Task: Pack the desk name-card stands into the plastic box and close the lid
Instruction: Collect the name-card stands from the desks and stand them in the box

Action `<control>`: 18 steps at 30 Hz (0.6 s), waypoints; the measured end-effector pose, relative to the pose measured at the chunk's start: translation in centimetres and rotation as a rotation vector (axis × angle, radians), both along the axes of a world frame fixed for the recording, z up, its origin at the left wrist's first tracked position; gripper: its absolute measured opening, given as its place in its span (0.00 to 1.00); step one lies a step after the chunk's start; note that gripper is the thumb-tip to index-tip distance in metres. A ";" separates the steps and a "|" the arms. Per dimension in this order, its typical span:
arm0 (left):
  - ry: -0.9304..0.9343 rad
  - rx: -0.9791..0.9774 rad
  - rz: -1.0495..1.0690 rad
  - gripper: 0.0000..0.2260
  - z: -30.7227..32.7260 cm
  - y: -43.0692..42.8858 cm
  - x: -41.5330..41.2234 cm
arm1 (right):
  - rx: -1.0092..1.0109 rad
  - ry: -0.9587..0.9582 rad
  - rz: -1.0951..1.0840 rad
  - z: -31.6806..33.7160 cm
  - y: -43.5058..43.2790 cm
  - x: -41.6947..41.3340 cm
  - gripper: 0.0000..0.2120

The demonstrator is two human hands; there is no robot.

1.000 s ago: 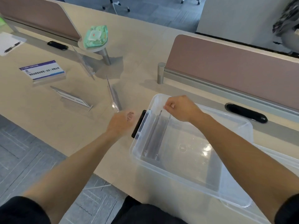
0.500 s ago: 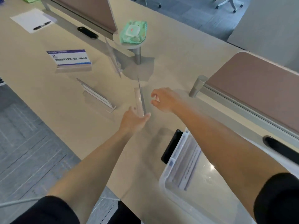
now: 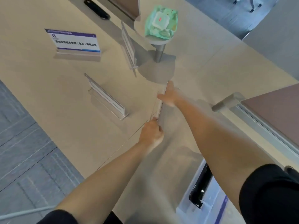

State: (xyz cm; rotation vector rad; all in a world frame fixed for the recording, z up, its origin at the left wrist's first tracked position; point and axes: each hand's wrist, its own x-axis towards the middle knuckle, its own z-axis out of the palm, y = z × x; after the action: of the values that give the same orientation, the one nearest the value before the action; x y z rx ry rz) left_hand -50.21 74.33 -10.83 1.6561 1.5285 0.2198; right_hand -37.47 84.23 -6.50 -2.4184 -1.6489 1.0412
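A clear acrylic name-card stand (image 3: 159, 105) stands edge-on at the middle of the desk. My left hand (image 3: 151, 135) grips its near end. My right hand (image 3: 169, 96) has its fingers spread over the far end, touching it. Another clear stand (image 3: 106, 97) lies to the left, a third stand (image 3: 128, 47) is behind it, and a stand with a printed white and blue card (image 3: 76, 42) is at the far left. The plastic box (image 3: 202, 206) with its black latch shows only as a corner at the bottom right.
A green wet-wipe pack (image 3: 161, 22) rests on a small round pedestal shelf. A brown divider panel (image 3: 275, 109) with a grey post runs along the right. A black oval grommet (image 3: 97, 9) is at the top. The desk edge drops to grey carpet on the left.
My right hand left the box and reached forward to the far end of the stand. My left hand closed on its near end. The view swung left, pushing the box to the corner.
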 end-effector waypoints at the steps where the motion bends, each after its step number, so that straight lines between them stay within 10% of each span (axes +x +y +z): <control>1: -0.016 -0.001 0.002 0.06 0.2 0.2 -0.6 | 0.001 0.021 -0.022 -0.1 0.3 0.1 0.40; 18: -0.281 0.415 -0.327 0.06 15.2 -11.8 6.8 | 0.330 0.802 -0.446 16.1 -16.6 11.8 0.38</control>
State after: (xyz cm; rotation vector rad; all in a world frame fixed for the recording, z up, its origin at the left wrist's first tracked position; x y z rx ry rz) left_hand -43.45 62.51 4.32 2.0683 1.0278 0.5965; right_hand -25.68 67.64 9.57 -1.6817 -0.8757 1.2769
